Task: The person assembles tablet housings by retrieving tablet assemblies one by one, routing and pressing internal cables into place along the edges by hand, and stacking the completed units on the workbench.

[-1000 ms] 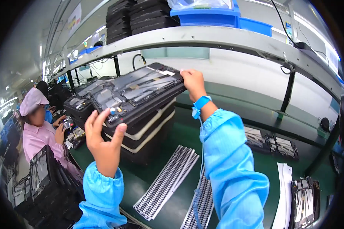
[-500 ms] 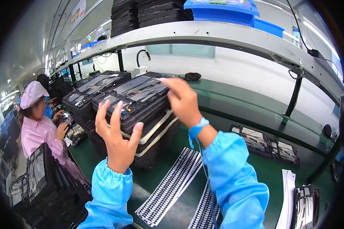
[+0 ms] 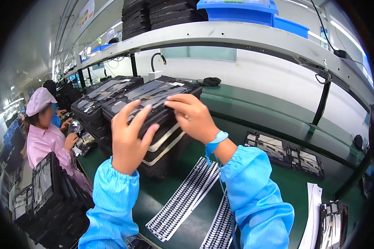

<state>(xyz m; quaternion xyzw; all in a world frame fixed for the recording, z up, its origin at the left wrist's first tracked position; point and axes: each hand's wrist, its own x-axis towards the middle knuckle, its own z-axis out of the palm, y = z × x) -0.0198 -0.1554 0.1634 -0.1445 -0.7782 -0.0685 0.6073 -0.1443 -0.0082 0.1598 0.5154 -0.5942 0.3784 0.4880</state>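
Observation:
My left hand (image 3: 130,139) is raised in front of a stack of black trays (image 3: 164,155), its fingers spread and nothing in them. My right hand (image 3: 196,117) reaches over the stack's right side. Its fingers stretch left above the top tray, apart, with nothing visible in them; whether the fingertips touch is unclear. Lying in that tray is a flat black and grey device housing (image 3: 158,92), partly covered by my fingers. A blue band (image 3: 215,142) circles my right wrist. White sheets with rows of small black pieces (image 3: 183,199) lie on the green table below my hands.
Another tray stack (image 3: 106,93) stands left of mine. More housings lie at the right (image 3: 284,153) and lower right (image 3: 330,226), beside white strips (image 3: 311,216). Black trays (image 3: 56,199) are piled at lower left. A co-worker in pink (image 3: 50,145) sits left. A shelf (image 3: 237,39) spans overhead.
My right hand has moved left and slightly down, over the top tray. The left hand has shifted a little right, closer to it, with its fingers now leaning right.

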